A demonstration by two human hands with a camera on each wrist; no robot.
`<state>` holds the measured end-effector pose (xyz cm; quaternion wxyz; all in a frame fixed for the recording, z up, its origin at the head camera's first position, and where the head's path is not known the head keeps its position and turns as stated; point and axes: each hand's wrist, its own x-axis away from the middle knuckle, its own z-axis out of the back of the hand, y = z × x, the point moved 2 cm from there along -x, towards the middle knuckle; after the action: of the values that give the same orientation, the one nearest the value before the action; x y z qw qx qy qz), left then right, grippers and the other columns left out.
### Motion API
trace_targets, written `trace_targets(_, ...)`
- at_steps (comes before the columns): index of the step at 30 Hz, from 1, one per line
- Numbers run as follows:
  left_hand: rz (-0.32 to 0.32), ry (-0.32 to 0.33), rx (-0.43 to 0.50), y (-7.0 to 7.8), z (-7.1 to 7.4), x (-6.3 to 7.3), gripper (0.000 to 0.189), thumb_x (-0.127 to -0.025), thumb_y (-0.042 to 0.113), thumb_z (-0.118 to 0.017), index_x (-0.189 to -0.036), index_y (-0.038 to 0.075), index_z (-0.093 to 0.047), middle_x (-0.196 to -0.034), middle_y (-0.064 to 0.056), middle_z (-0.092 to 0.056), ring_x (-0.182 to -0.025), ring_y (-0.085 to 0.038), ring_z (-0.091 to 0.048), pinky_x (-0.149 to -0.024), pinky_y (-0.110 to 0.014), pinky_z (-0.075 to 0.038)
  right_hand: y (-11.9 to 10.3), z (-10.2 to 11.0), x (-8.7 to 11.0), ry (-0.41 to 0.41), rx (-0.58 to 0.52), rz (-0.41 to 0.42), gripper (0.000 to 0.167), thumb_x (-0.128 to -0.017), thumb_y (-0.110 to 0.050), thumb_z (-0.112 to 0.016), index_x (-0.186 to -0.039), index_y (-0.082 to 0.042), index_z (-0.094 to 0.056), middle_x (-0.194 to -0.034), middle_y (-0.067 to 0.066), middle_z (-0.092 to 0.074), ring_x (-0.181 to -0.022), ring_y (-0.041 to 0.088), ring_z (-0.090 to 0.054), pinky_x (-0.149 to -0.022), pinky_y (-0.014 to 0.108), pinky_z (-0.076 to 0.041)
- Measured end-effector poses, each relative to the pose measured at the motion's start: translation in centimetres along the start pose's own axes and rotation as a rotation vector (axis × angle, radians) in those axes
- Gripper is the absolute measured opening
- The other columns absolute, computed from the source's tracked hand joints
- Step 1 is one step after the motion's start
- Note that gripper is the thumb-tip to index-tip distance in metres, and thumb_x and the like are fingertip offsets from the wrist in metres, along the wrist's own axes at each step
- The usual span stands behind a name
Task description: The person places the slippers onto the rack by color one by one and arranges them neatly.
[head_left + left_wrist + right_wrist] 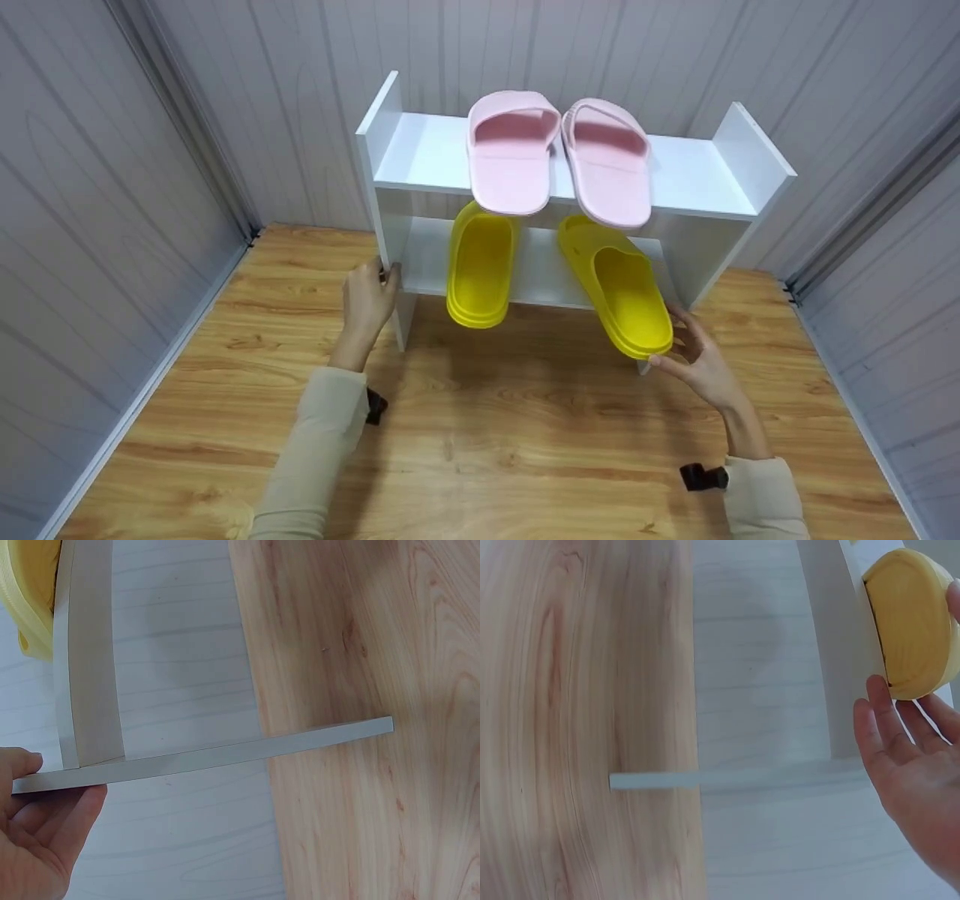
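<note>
My left hand [367,304] grips the left side panel of a white two-tier rack [690,172], the thumb on one face and the fingers on the other in the left wrist view. At the right, my right hand [709,371] holds the heel end of a yellow slipper [637,300], its thumb at the heel and fingers along the outer side. This slipper lies angled on the lower shelf, its heel over the front edge. Left of it on that shelf is a second yellow slipper [481,262], heel also overhanging. Both toe ends are partly hidden by the upper tier.
On the upper shelf sit a left pink slipper [512,176] and a right pink slipper [611,169], heels over the front edge. The rack stands on a wood-patterned floor [480,450] against a pale panelled wall [570,52]. Side walls rise at left and right.
</note>
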<state>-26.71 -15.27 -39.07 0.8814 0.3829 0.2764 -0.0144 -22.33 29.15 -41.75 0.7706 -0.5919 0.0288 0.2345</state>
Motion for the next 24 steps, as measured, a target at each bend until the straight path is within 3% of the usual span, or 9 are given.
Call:
trace_targets(4,0.005,0.0,-0.006,0.0,0.0,0.0,0.023,-0.085,0.008,-0.054,-0.092,-0.013,-0.061,-0.087,-0.027,-0.061,-0.077,-0.034,-0.061,-0.062,-0.04,-0.05,0.1,-1.0,-0.5,-0.006,-0.028,0.032,0.075,-0.074,0.015,-0.059,-0.137,-0.001,-0.023,-0.128,0.018,-0.033,-0.106,0.02,-0.043,-0.084,0.024,-0.039)
trace_targets(8,0.019,-0.009,-0.014,-0.1,-0.1,-0.1,0.023,-0.085,0.008,-0.054,-0.092,-0.013,-0.06,-0.089,-0.027,-0.061,-0.078,-0.035,-0.061,-0.062,-0.041,-0.05,0.2,-2.2,-1.1,-0.001,-0.087,0.038,0.076,-0.073,0.016,-0.06,-0.137,-0.001,-0.021,-0.119,0.021,-0.04,-0.091,0.02,-0.05,-0.064,0.025,-0.047)
trace_targets(10,0.025,-0.015,-0.017,-0.1,-0.1,-0.1,0.023,-0.085,0.008,-0.054,-0.093,-0.013,-0.06,-0.089,-0.027,-0.061,-0.079,-0.035,-0.061,-0.063,-0.041,-0.05,0.3,-2.8,-1.4,0.018,-0.093,0.026,0.077,-0.073,0.015,-0.061,-0.137,-0.002,-0.022,-0.116,0.02,-0.042,-0.089,0.02,-0.052,-0.062,0.025,-0.048)
trace_targets(15,0.036,-0.016,-0.024,0.0,-0.1,-0.1,0.022,-0.085,0.007,-0.054,-0.092,-0.013,-0.06,-0.088,-0.027,-0.061,-0.08,-0.036,-0.061,-0.063,-0.042,-0.05,0.3,-4.5,-1.8,0.103,-0.107,0.019,0.075,-0.073,0.013,-0.062,-0.136,-0.002,-0.024,-0.114,0.018,-0.043,-0.096,0.021,-0.051,-0.077,0.026,-0.045)
trace_targets(20,0.025,-0.008,-0.03,0.0,0.0,-0.1,0.022,-0.084,0.007,-0.054,-0.088,-0.013,-0.061,-0.086,-0.027,-0.061,-0.079,-0.036,-0.061,-0.063,-0.043,-0.05,0.5,-6.2,-1.8,0.19,-0.12,0.078,0.073,-0.073,0.013,-0.063,-0.135,0.001,-0.025,-0.117,0.02,-0.038,-0.098,0.021,-0.048,-0.08,0.027,-0.042)
trace_targets(24,0.016,0.0,-0.031,0.0,0.0,-0.1,0.02,-0.084,0.007,-0.055,-0.085,-0.012,-0.061,-0.085,-0.027,-0.061,-0.078,-0.035,-0.061,-0.063,-0.042,-0.05,0.7,-7.3,-1.9,0.269,-0.115,0.072,0.07,-0.074,0.006,-0.066,-0.133,-0.003,-0.031,-0.12,0.015,-0.035,-0.1,0.022,-0.046,-0.083,0.028,-0.04)
